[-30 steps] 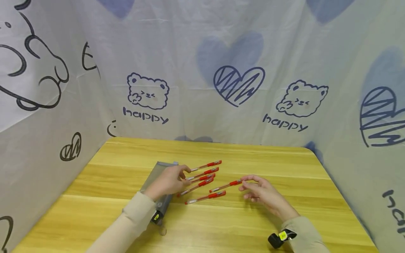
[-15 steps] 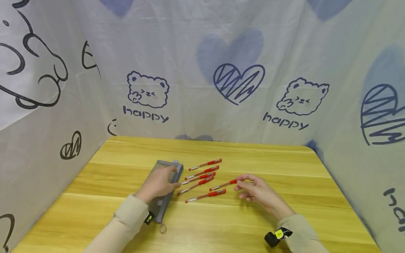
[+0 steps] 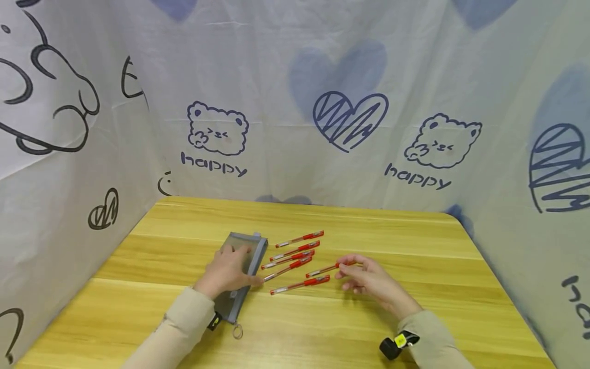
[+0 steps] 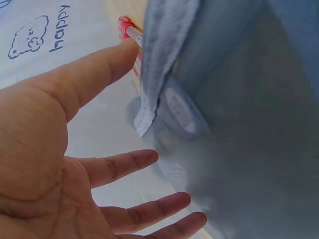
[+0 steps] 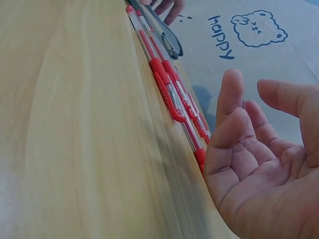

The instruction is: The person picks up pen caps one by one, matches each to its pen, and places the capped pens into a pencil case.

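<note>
Leftward slips the left hand, off the red pens since the first frame and now over the grey pouch; the right hand has edged left too, its fingertips now over the cap of the nearest-right pen. That pen lies on the table just left of the right palm, its cap partly behind the fingers; whether they touch it, I cannot tell. Right thumb and forefinger stand apart, the other fingers loosely curled. Its long axis runs left to right, cap to the right and slightly far, clear end left and slightly near.

Five more pens lie further left, all slanting much the same way, red caps rightward. And the left hand? Fingers spread and fairly straight, thumb stretched right toward one pen's clear end; contact there is unclear. Beneath it the pouch stretches far to near, zip along its right side, a ring at the near end. All sit on the yellow wooden table, with a printed white sheet beyond.
</note>
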`<state>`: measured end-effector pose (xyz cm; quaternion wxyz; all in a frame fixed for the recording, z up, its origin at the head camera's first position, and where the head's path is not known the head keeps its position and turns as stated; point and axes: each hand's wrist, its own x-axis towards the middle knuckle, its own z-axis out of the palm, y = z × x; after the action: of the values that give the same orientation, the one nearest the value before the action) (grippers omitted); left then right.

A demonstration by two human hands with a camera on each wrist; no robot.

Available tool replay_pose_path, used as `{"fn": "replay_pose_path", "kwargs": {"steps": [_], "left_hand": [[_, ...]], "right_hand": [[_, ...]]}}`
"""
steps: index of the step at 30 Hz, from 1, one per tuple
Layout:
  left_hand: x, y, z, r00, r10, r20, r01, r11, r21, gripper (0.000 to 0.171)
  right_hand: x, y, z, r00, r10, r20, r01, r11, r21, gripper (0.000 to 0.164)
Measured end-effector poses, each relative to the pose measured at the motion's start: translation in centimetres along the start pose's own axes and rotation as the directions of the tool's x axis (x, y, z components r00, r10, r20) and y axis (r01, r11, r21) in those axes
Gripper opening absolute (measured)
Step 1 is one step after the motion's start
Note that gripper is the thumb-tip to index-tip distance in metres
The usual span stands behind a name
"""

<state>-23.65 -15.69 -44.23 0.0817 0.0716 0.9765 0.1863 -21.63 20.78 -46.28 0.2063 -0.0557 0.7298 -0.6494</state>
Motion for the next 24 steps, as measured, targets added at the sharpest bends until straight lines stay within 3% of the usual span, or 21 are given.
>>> {"fn": "replay_pose_path", "kwargs": {"steps": [10,24], "left_hand": [[-0.1,-0.9,0.2,0.999,-0.038,-0.002,0.038,0.999,-0.013,0.099],[0.1,-2.3,-0.4,0.999,0.034,-0.029,-0.037,0.996,-0.087,0.073]], "right_hand": [[0.1,0.4,0.0,1.0,0.0,0.005,0.0,1.0,-0.008,0.052],[0.4,1.0,0.0,1.0,0.018,0.0,-0.018,1.0,0.009,0.05]]}}
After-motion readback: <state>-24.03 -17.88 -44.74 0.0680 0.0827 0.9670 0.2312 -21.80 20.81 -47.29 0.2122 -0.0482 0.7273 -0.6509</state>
